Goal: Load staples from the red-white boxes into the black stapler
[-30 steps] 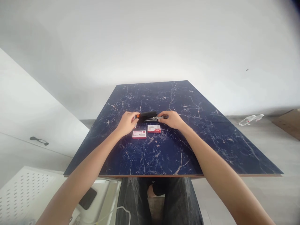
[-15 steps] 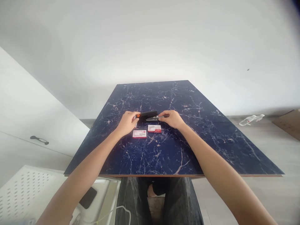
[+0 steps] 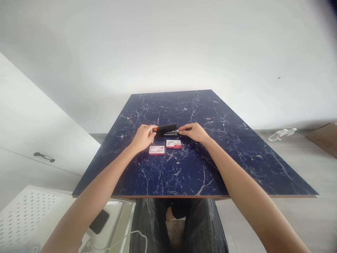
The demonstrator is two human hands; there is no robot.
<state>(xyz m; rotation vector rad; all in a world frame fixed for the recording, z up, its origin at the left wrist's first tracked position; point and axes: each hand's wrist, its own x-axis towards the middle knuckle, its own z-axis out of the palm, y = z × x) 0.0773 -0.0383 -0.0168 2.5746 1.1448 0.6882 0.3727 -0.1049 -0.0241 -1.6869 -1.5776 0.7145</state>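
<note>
A black stapler [image 3: 166, 128] with an orange tip at its left end lies across the middle of the dark blue marble table [image 3: 184, 172]. My left hand [image 3: 143, 138] grips that orange end. My right hand [image 3: 194, 133] pinches the stapler's metal lower part at its right end between its fingertips. Just below the stapler, two small white-and-red boxes of staples [image 3: 156, 150] [image 3: 173, 144] lie flat, close to each other and apart from my hands.
A white cabinet with a dark handle [image 3: 44, 157] stands on the left. Below the table's near edge are a perforated white panel [image 3: 28, 207] and a black phone [image 3: 99, 221]. A plastic bottle [image 3: 281, 134] and cardboard [image 3: 322, 138] lie on the floor at right.
My right hand has drawn slightly back to the right and its fingers now sit at the stapler's metal end. The metal part appears shorter. The boxes have not moved.
</note>
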